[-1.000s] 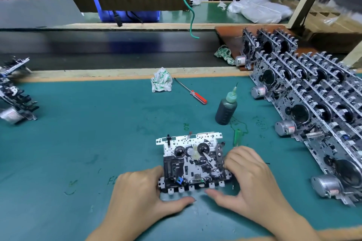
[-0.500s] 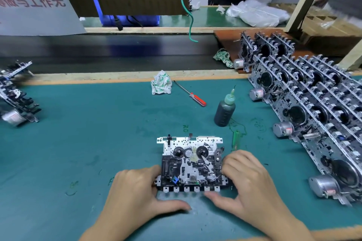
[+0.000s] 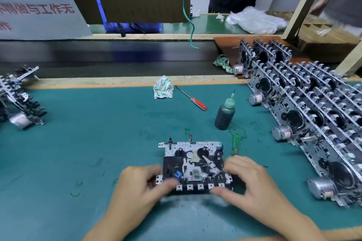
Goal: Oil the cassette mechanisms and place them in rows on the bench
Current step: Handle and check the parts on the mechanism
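Observation:
A cassette mechanism [image 3: 193, 164], metal plate with black reels and a row of white tabs along its near edge, lies flat on the green mat near me. My left hand [image 3: 137, 191] grips its left side, thumb on the near-left tabs. My right hand [image 3: 252, 184] grips its right side, thumb on the near-right edge. A dark oil bottle [image 3: 224, 115] with a green needle cap stands upright behind the mechanism, to the right. Rows of finished mechanisms [image 3: 313, 115] lean against each other along the right side of the bench.
A red-handled screwdriver [image 3: 193, 99] and a crumpled rag [image 3: 163, 90] lie at the mat's far edge. A green pen-like tool [image 3: 235, 143] lies beside the mechanism. More mechanisms [image 3: 19, 98] sit at the far left. A conveyor [image 3: 117, 58] runs behind the bench.
Both thumbs have slid up from the mat onto the mechanism's near edge. The mechanism has stayed in place.

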Tool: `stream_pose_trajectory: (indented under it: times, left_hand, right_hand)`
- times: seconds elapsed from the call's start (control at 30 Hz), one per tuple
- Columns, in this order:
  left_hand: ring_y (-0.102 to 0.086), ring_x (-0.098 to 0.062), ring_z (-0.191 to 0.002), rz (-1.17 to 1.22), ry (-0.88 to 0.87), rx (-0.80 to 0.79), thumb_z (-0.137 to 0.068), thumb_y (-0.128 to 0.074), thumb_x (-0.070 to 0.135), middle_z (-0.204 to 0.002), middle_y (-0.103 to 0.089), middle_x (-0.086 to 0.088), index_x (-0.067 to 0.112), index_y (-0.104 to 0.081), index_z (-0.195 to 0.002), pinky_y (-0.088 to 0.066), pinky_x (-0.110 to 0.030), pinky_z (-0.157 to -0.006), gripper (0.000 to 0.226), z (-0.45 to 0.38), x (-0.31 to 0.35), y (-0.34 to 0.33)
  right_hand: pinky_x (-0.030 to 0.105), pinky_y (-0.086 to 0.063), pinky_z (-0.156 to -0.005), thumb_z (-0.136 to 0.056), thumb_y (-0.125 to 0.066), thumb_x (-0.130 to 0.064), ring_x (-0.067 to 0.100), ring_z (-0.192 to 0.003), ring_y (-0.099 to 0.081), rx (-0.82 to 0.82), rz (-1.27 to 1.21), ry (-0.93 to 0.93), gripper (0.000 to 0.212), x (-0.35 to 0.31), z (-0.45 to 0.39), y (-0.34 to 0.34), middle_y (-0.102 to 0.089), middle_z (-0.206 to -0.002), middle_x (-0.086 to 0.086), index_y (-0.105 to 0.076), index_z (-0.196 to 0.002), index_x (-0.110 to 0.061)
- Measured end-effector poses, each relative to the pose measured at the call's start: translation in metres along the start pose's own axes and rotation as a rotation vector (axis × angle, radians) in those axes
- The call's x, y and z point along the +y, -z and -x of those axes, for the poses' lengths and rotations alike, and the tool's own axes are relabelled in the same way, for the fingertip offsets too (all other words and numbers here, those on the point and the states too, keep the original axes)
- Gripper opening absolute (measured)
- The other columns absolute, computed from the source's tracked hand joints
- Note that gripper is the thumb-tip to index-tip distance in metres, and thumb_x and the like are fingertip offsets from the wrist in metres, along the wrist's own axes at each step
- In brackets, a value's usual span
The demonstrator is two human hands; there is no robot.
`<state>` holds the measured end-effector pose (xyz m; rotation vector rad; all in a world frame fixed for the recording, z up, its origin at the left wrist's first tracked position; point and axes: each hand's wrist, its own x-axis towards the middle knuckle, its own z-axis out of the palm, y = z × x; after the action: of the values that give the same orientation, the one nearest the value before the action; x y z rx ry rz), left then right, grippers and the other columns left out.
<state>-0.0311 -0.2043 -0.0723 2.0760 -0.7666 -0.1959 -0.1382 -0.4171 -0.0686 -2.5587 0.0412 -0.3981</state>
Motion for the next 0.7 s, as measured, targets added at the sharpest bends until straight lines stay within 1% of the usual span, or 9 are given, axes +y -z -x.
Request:
stream_pose_trajectory:
  times: [0.03, 0.1, 0.2, 0.27, 0.37, 0.43, 0.57, 0.63, 0.7]
  left_hand:
    - [-0.036, -0.005, -0.037, 0.148, 0.034, 0.014, -0.062, -0.032, 0.095, -0.036, -0.041, 0.006, 0.021, -0.055, -0.051, -0.033, -0.024, -0.046, 0.078, -0.001, 0.003, 0.000]
    - [-0.042, -0.006, -0.035, 0.308, 0.078, 0.086, -0.067, -0.042, 0.085, -0.035, -0.046, 0.001, 0.024, -0.053, -0.044, -0.034, -0.021, -0.042, 0.067, -0.009, 0.010, 0.000]
    - [-0.040, -0.011, -0.035, 0.389, 0.105, 0.146, -0.073, -0.045, 0.068, -0.033, -0.043, -0.002, 0.015, -0.046, -0.036, -0.033, -0.017, -0.043, 0.065, -0.020, 0.016, -0.001]
    - [-0.037, -0.013, -0.036, 0.419, 0.172, 0.141, -0.074, -0.048, 0.068, -0.032, -0.039, -0.005, 0.016, -0.037, -0.033, -0.034, -0.015, -0.045, 0.067, -0.023, 0.016, 0.000]
    - [-0.036, -0.015, -0.035, 0.443, 0.281, 0.116, -0.074, -0.048, 0.067, -0.033, -0.038, -0.011, 0.017, -0.033, -0.032, -0.035, -0.014, -0.043, 0.067, -0.020, 0.014, -0.003]
    - [-0.036, -0.016, -0.034, 0.442, 0.300, 0.125, -0.072, -0.049, 0.069, -0.032, -0.038, -0.011, 0.017, -0.033, -0.031, -0.034, -0.015, -0.041, 0.069, -0.019, 0.012, -0.005]
    - [-0.036, -0.013, -0.034, 0.361, 0.279, 0.136, -0.076, -0.042, 0.070, -0.031, -0.039, -0.009, 0.016, -0.032, -0.029, -0.035, -0.017, -0.044, 0.072, -0.020, 0.011, -0.004]
    - [-0.037, -0.011, -0.035, 0.285, 0.276, 0.120, -0.075, -0.036, 0.073, -0.031, -0.040, -0.006, 0.015, -0.032, -0.030, -0.034, -0.017, -0.045, 0.074, -0.022, 0.011, -0.001]
    - [-0.037, -0.011, -0.037, 0.110, 0.265, 0.119, -0.073, -0.023, 0.077, -0.034, -0.040, -0.004, 0.010, -0.033, -0.036, -0.033, -0.020, -0.046, 0.077, -0.020, 0.011, 0.002]
  right_hand:
    - [0.020, -0.032, -0.060, -0.072, -0.049, -0.077, 0.003, -0.061, -0.038, -0.030, -0.103, -0.090, 0.049, -0.003, -0.003, 0.005, -0.041, -0.060, -0.013, -0.040, -0.058, -0.031]
    - [0.022, -0.033, -0.057, -0.070, -0.048, -0.075, 0.005, -0.056, -0.043, -0.033, -0.273, -0.224, 0.052, -0.006, -0.010, 0.009, -0.048, -0.058, -0.004, -0.049, -0.051, -0.027]
    - [0.016, -0.031, -0.050, -0.071, -0.042, -0.075, 0.009, -0.045, -0.041, -0.023, -0.401, -0.349, 0.064, -0.011, -0.020, 0.010, -0.048, -0.046, 0.004, -0.057, -0.043, -0.020]
    - [0.012, -0.032, -0.049, -0.071, -0.043, -0.075, 0.008, -0.040, -0.038, -0.033, -0.443, -0.426, 0.070, -0.013, -0.026, 0.008, -0.044, -0.038, 0.006, -0.054, -0.036, -0.016]
    - [0.011, -0.036, -0.053, -0.066, -0.043, -0.078, 0.014, -0.043, -0.044, -0.008, -0.456, -0.480, 0.074, -0.015, -0.031, 0.001, -0.045, -0.040, 0.016, -0.046, -0.031, -0.013]
    - [0.013, -0.035, -0.053, -0.063, -0.042, -0.079, 0.014, -0.043, -0.043, 0.016, -0.446, -0.489, 0.075, -0.016, -0.032, -0.001, -0.039, -0.038, 0.013, -0.045, -0.030, -0.012]
    - [0.010, -0.034, -0.051, -0.063, -0.041, -0.080, 0.008, -0.038, -0.037, -0.014, -0.437, -0.483, 0.075, -0.017, -0.033, 0.004, -0.040, -0.039, 0.015, -0.047, -0.031, -0.012]
    - [0.009, -0.033, -0.051, -0.064, -0.040, -0.079, 0.007, -0.037, -0.034, -0.023, -0.424, -0.467, 0.075, -0.018, -0.033, 0.006, -0.036, -0.035, 0.010, -0.046, -0.031, -0.013]
    - [0.012, -0.034, -0.054, -0.065, -0.039, -0.079, 0.011, -0.041, -0.040, -0.015, -0.401, -0.461, 0.076, -0.018, -0.034, 0.005, -0.039, -0.038, 0.014, -0.042, -0.031, -0.011]
